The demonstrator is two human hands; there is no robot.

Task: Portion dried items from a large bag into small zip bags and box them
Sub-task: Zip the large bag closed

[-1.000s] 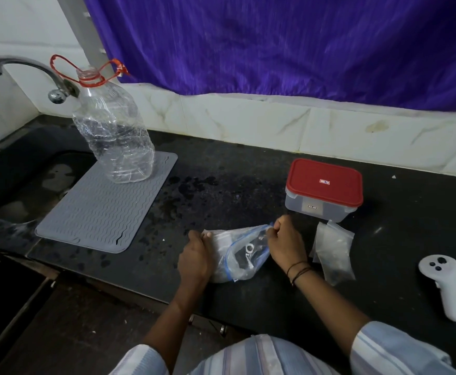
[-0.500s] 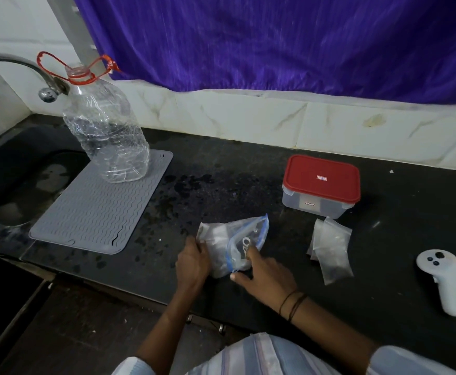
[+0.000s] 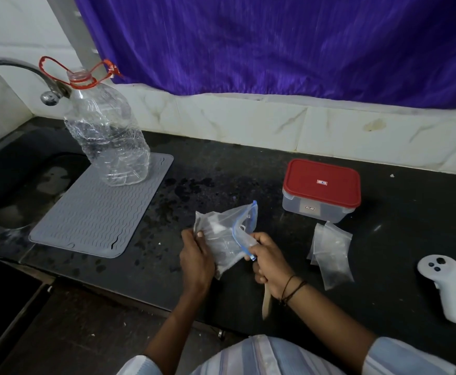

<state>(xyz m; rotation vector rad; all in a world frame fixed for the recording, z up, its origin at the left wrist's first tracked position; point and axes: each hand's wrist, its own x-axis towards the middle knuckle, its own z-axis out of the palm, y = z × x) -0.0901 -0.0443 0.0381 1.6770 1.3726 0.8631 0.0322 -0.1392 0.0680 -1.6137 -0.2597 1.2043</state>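
Right hand (image 3: 269,262) now gripping wooden stick (image 3: 266,303) and large bag (image 3: 225,236) mouth, left hand (image 3: 195,255) pinching bag's edge

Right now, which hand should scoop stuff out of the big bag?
Right hand: it already holds the wooden spoon at the large zip bag's blue-edged mouth, while the left hand grips the bag's side.

Dim, soft indoor light, brightest on the white wall tiles (image 3: 248,123). The black counter (image 3: 248,169) swallows shadows. Slight blur throughout; edges bow from the wide lens.
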